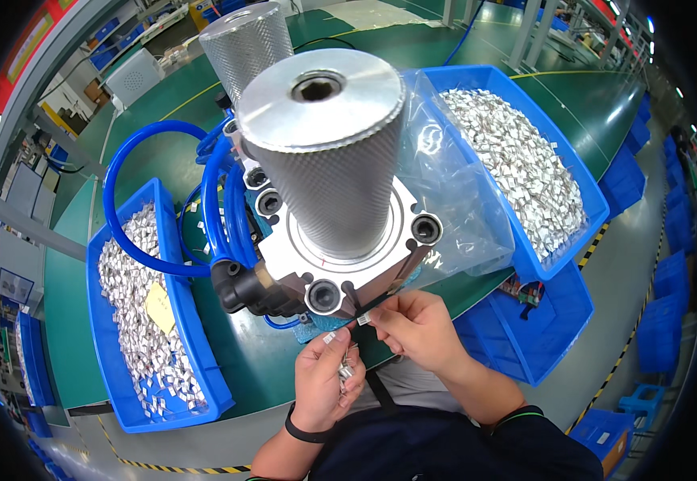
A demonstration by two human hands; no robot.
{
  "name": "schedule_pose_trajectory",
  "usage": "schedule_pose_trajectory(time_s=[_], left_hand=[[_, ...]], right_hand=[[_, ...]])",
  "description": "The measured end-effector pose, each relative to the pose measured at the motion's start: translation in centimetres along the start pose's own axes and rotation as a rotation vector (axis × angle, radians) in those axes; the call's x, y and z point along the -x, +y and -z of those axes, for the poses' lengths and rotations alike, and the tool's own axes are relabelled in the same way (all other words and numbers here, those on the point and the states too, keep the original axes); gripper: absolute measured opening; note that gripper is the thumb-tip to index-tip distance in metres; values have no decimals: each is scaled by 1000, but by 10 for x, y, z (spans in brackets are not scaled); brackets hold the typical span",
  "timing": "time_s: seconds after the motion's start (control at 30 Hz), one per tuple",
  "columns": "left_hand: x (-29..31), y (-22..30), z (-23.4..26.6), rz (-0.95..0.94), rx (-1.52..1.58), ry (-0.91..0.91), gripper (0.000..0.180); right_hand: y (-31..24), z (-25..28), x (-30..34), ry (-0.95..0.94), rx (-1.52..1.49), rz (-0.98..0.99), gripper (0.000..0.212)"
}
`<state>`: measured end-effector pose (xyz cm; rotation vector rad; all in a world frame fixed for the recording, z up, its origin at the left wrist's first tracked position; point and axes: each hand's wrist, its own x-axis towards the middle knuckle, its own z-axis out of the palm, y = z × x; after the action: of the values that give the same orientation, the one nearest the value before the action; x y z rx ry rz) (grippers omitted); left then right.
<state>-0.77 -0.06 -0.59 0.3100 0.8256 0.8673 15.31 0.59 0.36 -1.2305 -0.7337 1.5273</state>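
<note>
My right hand (422, 330) pinches a small white rectangular part (364, 319) between thumb and forefinger, at the near edge of a metal pneumatic device. That device has a tall knurled cylinder (328, 180) on a silver plate (284, 260) with socket-head bolts. Close by on the left, my left hand (320, 383) is closed around several small white-and-metal parts (345, 371). Another white part (330, 337) shows at its thumb tip. The device's working spot underneath is hidden by the cylinder and plate.
A blue bin (222, 391) of small white parts with a yellow note (159, 308) stands left. Another full blue bin (597, 200), beside a clear plastic bag (465, 216), stands right. Below it sits a blue bin (553, 341). Blue hoses (108, 188) loop left of the device.
</note>
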Motion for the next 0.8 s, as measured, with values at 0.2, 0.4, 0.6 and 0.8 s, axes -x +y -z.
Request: schedule_pose_trajectory(time_s=[0.2,0.4,0.6,0.8], left_hand=[[0,1,-1,-8,-8,11,23],[2,-1,-5,-27,-21,14,24],[3,-1,-7,-36,-30,24,24],[7,7,-20,-60,-237,20,25]], right_hand=[[10,8,3,-112,28,95,11],[17,16,7,-172,-31,151,9],[17,18,8,-195,-32,162,9],[14,22,11,-312,-39,118,8]])
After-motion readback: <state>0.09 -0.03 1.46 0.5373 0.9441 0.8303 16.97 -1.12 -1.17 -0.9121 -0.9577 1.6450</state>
